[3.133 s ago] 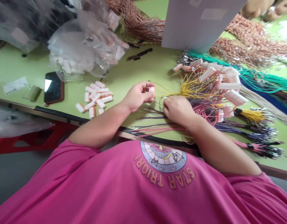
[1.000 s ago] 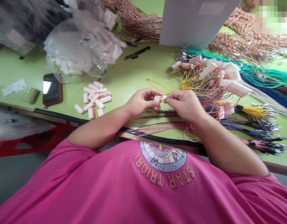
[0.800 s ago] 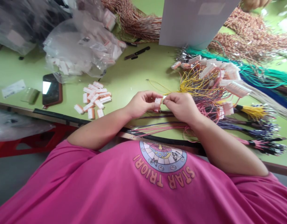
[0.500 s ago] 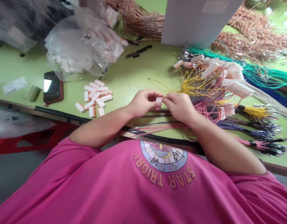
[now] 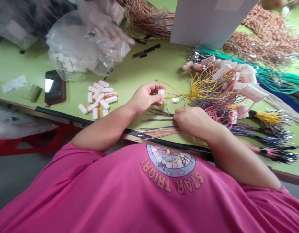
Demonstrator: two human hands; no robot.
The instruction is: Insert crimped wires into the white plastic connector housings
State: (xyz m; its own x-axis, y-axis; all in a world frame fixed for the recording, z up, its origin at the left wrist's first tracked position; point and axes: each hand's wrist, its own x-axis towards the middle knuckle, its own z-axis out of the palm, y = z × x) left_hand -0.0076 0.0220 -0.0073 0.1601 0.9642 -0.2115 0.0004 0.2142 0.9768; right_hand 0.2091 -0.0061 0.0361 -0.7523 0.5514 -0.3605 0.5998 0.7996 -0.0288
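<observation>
Green table is carrying, far side, a clear bag of white parts and a grey board; to the right, a tangle of coloured wires is spreading. Loose white connectors are lying beside a phone. Left hand is pinching a white connector between thumb and fingertips, above the table. Right hand is resting curled on dark wires, fingertips closing on them.
</observation>
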